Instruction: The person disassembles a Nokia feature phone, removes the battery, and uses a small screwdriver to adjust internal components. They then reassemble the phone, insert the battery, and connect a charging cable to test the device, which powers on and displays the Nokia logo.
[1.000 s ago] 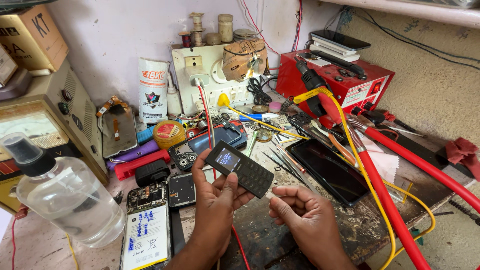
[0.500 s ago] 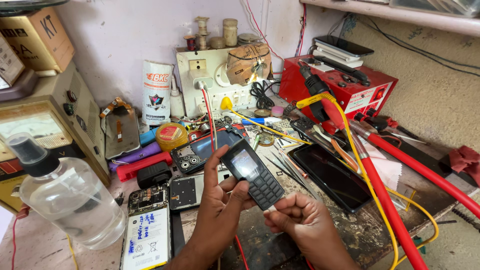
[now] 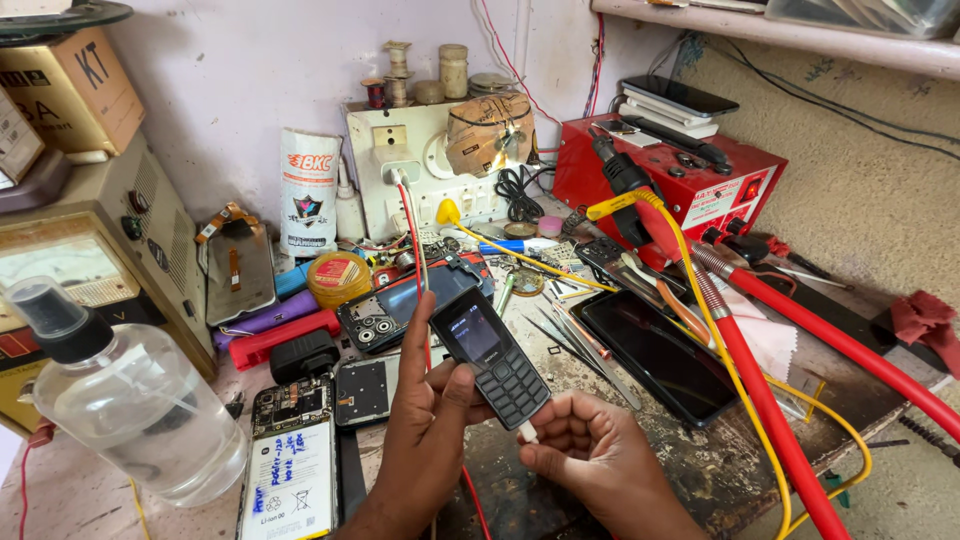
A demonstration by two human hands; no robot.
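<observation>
Left hand (image 3: 430,430): wrapped around keypad phone (image 3: 490,355), frame centre.
Right hand (image 3: 590,450): pinching white plug (image 3: 527,433) at the phone's base.
Risk: a skewed push may bend the port.

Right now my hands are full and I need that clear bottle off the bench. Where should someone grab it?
Grip the clear bottle by its narrow neck under the black cap, coming from above: the neck suits one hand, while the round body looks too broad to close around.

The worn, stained counter (image 3: 700,470) carries a clear plastic bottle (image 3: 130,415) near left, an opened smartphone (image 3: 292,455) beside it, a black tablet (image 3: 655,352) right, and tweezers (image 3: 570,345).
</observation>
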